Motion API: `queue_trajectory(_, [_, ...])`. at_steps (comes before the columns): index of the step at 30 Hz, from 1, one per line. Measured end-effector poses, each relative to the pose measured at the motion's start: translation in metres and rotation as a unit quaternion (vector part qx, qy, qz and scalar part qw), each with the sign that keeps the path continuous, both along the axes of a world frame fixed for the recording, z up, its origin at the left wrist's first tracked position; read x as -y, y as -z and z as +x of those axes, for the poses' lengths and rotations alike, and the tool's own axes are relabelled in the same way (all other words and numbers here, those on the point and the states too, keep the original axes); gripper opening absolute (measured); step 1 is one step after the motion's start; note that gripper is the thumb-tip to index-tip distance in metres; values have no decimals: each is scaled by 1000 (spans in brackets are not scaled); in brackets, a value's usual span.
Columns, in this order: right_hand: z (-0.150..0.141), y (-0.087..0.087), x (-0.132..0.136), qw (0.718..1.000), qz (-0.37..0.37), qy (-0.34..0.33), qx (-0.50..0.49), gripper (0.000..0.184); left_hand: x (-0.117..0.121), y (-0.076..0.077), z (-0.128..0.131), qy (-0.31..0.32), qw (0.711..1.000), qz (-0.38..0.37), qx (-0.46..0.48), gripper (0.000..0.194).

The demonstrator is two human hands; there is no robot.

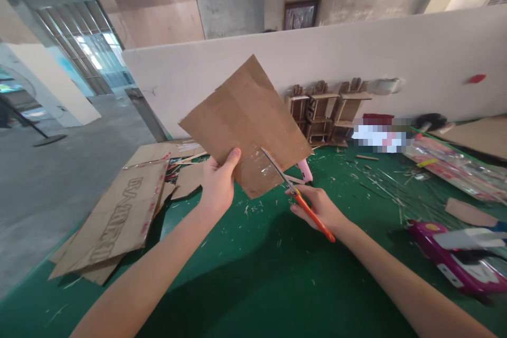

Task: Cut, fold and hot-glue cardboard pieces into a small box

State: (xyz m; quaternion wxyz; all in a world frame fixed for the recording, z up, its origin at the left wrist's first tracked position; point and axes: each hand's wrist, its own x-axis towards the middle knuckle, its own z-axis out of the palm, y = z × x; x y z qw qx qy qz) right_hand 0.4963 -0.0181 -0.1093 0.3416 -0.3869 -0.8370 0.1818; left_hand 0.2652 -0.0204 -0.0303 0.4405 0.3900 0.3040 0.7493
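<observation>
For a clean cut, the person would probably do well to be holding the cardboard sheet steady in the middle of the frame, working with the deeper part of the blades and turning the sheet rather than twisting the wrist; the shiny patch near its lower corner, seemingly clear tape, may be calling for slower, firmer strokes. The sheet is hanging tilted above the green bench. The left hand, left of centre in the frame, is pinching the sheet's lower left edge, thumb lying on the front face and fingers mostly hidden behind. The right hand, right of centre, is gripping the orange handles of the scissors. One blade is lying across the front face, its tip pointing to the upper left; the other is not showing, so I cannot tell how widely the blades are parting
</observation>
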Motion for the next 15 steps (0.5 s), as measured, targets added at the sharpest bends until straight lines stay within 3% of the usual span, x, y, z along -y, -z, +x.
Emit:
queue_trajectory(5, [-7,0,4,998,-42,-44,-32,26,2,-8,-3,-3,1000,3,4,38])
queue_trajectory(12, [-10,-2,8,997,-54,-46,-27,28,3,-8,0,-29,999,-20,13,34])
queue_trajectory(15, [-12,0,10,997,-49,-51,-34,31,-2,-18,-10,-49,998,-34,11,33])
